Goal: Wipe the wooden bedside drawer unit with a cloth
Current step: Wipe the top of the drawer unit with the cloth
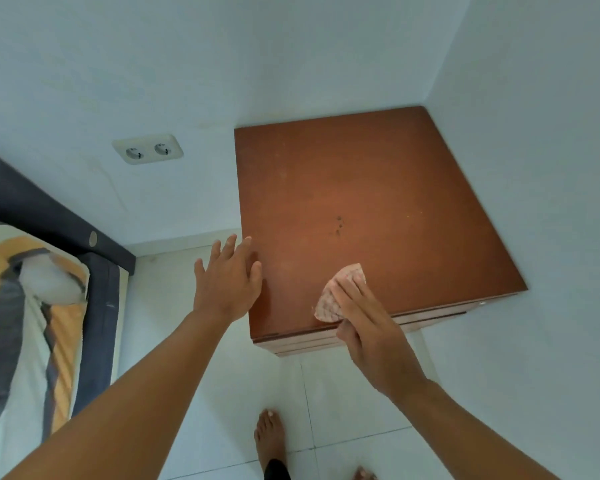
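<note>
The brown wooden bedside drawer unit (368,188) stands in the room's corner, seen from above, with a few dark specks near the middle of its top. A small pale pink patterned cloth (336,296) lies flat on the top near the front edge. My right hand (368,327) presses on the cloth with flat fingers. My left hand (227,275) hovers with fingers spread at the unit's left front edge, holding nothing.
White walls close the unit in at the back and right. A double wall socket (148,148) sits left of it. A bed with a dark frame and striped bedding (32,306) fills the left side. My bare feet (269,441) stand on white floor tiles.
</note>
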Available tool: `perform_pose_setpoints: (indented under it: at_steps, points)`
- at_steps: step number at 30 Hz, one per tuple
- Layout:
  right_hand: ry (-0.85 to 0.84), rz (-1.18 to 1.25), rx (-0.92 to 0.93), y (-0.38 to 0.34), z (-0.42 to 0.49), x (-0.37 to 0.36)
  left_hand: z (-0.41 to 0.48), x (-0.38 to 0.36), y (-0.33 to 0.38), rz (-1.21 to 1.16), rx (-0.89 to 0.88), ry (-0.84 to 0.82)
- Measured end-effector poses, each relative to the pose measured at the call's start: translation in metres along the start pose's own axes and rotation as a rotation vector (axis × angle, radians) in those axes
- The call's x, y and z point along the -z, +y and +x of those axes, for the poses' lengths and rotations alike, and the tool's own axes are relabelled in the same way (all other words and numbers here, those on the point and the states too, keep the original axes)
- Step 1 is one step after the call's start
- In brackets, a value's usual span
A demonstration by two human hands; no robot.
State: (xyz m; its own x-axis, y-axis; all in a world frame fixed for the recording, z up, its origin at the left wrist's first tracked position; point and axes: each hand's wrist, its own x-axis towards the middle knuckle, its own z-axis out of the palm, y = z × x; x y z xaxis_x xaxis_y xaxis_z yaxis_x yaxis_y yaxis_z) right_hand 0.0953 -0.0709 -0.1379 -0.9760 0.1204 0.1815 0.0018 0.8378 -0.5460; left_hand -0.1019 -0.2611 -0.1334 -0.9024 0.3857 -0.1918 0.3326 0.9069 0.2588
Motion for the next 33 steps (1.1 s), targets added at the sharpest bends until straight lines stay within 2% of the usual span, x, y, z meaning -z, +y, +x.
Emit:
perform_pose_setpoints:
  at_steps: [3, 6, 12, 16, 18, 23, 33]
  points:
    - [0.051, 0.011, -0.061, -0.006, 0.089, 0.001, 0.042, 0.017, -0.003, 0.008, -0.024, 0.019]
    - [0.023, 0.042, -0.128, -0.004, 0.177, -0.004, 0.091, 0.035, -0.009, -0.009, -0.059, 0.024]
    - [-0.024, -0.008, -0.128, 0.009, 0.334, -0.03, 0.2, 0.06, -0.022, -0.015, -0.148, -0.006]
    - [-0.058, -0.031, -0.142, 0.024, 0.406, -0.055, 0.265, 0.062, -0.028, -0.004, -0.19, -0.05]
    - [-0.096, -0.055, -0.147, 0.033, 0.428, -0.068, 0.29, 0.059, -0.029, 0.011, -0.218, -0.092]
    - [-0.278, -0.299, -0.192, 0.058, 0.437, -0.099, 0.311, 0.033, -0.036, 0.053, -0.185, -0.177]
    - [-0.263, -0.334, -0.191, 0.061, 0.437, -0.1, 0.317, 0.026, -0.037, 0.074, -0.171, -0.175]
